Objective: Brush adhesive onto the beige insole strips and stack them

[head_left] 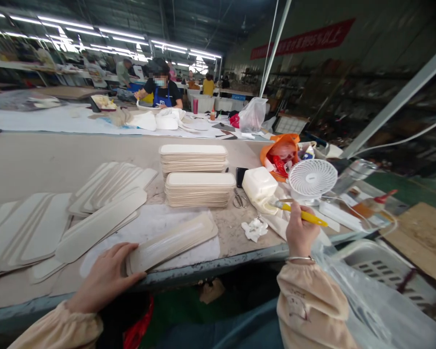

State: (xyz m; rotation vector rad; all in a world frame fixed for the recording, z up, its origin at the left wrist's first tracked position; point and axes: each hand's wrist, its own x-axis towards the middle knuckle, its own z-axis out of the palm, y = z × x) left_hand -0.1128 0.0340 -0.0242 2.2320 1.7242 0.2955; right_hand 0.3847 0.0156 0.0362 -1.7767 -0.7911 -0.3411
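Note:
My left hand [107, 276] lies near the table's front edge, fingers curled against the near end of a long cream strip piece [170, 242] that rests on a white sheet [152, 223]. My right hand [301, 231] is closed round a yellow-handled brush [301, 215], whose tip points toward a white plastic container [258, 184]. Two stacks of cream pieces [199, 189] stand just behind the strip. More strips [98, 220] lie fanned out to the left.
Scissors [240, 199] and a crumpled tissue [254, 228] lie between the stacks and my right hand. A small white fan [311, 180], an orange bag [281, 152] and a white basket [385, 266] are at the right. Other people work at far tables [162, 89].

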